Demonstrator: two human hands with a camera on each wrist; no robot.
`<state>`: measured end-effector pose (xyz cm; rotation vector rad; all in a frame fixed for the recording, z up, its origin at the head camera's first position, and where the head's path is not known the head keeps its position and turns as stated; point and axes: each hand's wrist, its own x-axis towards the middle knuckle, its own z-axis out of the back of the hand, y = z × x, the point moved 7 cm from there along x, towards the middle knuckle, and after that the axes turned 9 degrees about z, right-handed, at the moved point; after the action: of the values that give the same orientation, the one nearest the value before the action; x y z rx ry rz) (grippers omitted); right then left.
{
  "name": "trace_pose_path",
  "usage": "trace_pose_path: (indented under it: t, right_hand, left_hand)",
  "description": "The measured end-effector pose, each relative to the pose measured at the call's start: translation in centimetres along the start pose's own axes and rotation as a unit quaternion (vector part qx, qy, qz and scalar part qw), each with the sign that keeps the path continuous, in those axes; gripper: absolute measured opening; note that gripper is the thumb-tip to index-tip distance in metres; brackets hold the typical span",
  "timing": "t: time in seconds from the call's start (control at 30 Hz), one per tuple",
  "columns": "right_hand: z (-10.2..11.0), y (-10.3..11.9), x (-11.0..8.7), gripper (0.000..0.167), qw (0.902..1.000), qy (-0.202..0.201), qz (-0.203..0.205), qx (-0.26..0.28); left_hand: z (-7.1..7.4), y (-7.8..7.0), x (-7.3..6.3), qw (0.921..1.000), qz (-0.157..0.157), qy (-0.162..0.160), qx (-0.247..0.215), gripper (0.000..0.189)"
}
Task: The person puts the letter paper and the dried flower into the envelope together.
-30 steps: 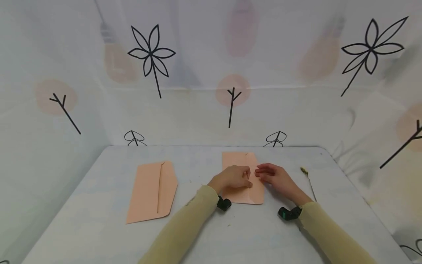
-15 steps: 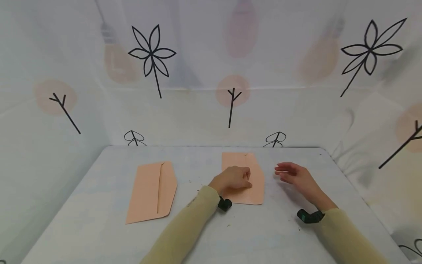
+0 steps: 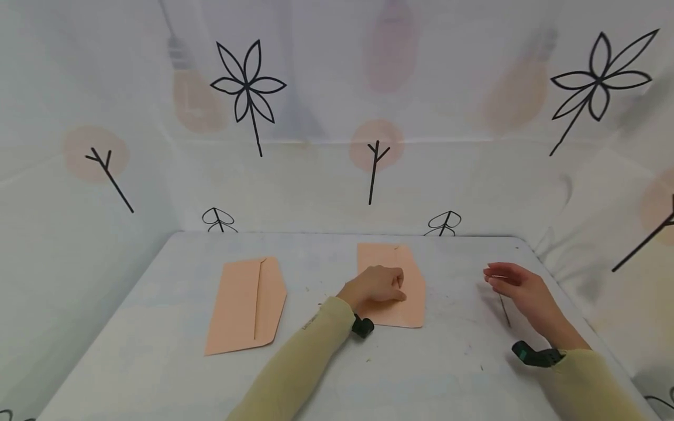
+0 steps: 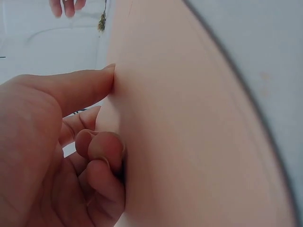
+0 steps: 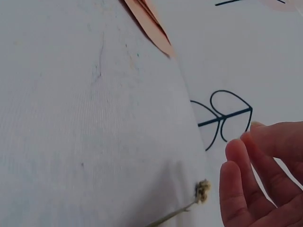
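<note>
Peach paper envelope (image 3: 400, 286) sits mid-table, my left hand (image 3: 376, 285) resting on it, fingers curled with the thumb tip against the paper; the left wrist view shows the thumb and a bent knuckle touching the sheet, pinning it, not clearly pinching. My right hand (image 3: 518, 286) is off to the right, fingers loose and fairly straight, holding nothing, hovering just over a dried flower stem (image 3: 504, 310) on the table (image 3: 158, 327). In the right wrist view the stem's small fluffy head (image 5: 202, 190) lies just beside my fingertips (image 5: 234, 156), not touching.

To do this well, I'd judge: keep the left hand flat and steady so the envelope doesn't slide, and take the stem low on the stalk with thumb and forefinger, lightly, since the head looks brittle.

Stem's long axis runs roughly near-to-far, head at the far end. Envelope's long axis also near-to-far, angled corner far right. A second peach envelope (image 3: 247, 304) lies well left.
</note>
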<state>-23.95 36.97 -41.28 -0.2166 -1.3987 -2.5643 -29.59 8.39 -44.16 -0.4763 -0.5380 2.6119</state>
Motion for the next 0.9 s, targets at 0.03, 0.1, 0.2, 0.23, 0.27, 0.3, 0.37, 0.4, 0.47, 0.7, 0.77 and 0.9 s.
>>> trace_pose_path:
  t: [0.03, 0.1, 0.2, 0.23, 0.27, 0.3, 0.37, 0.4, 0.47, 0.7, 0.77, 0.9]
  right_hand:
    - [0.3, -0.3, -0.2, 0.053, 1.0000, -0.005, -0.004, -0.003]
    - [0.9, -0.9, -0.7, 0.053, 0.9997, -0.013, -0.011, -0.017]
    - [1.5, -1.8, -1.3, 0.052, 0.9985, -0.022, -0.026, -0.043]
    - [1.7, -2.2, -1.5, 0.052, 0.9976, -0.027, -0.034, -0.054]
    - [1.8, -2.5, -1.7, 0.052, 0.9968, -0.029, -0.042, -0.061]
    - [1.9, -2.9, -1.8, 0.051, 0.9959, -0.030, -0.052, -0.067]
    - [2.1, -3.8, -2.1, 0.052, 0.9931, -0.030, -0.080, -0.081]
    - [2.1, -4.2, -2.2, 0.052, 0.9914, -0.027, -0.094, -0.087]
    - [2.0, -5.0, -2.3, 0.054, 0.9885, -0.017, -0.119, -0.092]
    - [1.7, -5.4, -1.9, 0.057, 0.9864, 0.016, -0.130, -0.100]
    - [1.7, -5.1, -1.8, 0.057, 0.9858, 0.023, -0.118, -0.117]
    - [1.6, -4.8, -1.6, 0.060, 0.9852, 0.033, -0.108, -0.129]
  left_hand:
    - [0.0, -0.1, 0.0, 1.0000, 0.000, 0.000, 0.000, 0.023]
    - [0.0, -0.1, 0.0, 1.0000, 0.000, 0.002, -0.001, 0.023]
    - [-0.1, -0.2, 0.0, 1.0000, 0.000, 0.003, -0.002, 0.023]
    - [-0.1, -0.2, 0.0, 1.0000, -0.001, 0.004, -0.001, 0.023]
    - [-0.1, -0.2, 0.0, 1.0000, -0.001, 0.004, -0.002, 0.023]
    - [-0.1, -0.2, 0.0, 1.0000, -0.002, 0.004, -0.002, 0.023]
    - [-0.2, -0.2, 0.0, 1.0000, -0.001, 0.003, -0.002, 0.023]
    - [-0.2, -0.1, 0.1, 1.0000, 0.000, 0.003, -0.001, 0.023]
    - [-0.3, 0.0, 0.1, 1.0000, 0.002, 0.002, 0.001, 0.023]
    - [-0.3, 0.2, 0.4, 1.0000, 0.004, 0.001, 0.004, 0.024]
    - [-0.2, 0.1, 0.3, 1.0000, 0.001, 0.002, 0.006, 0.024]
    - [-0.1, -0.1, 0.1, 1.0000, 0.000, 0.005, 0.006, 0.024]
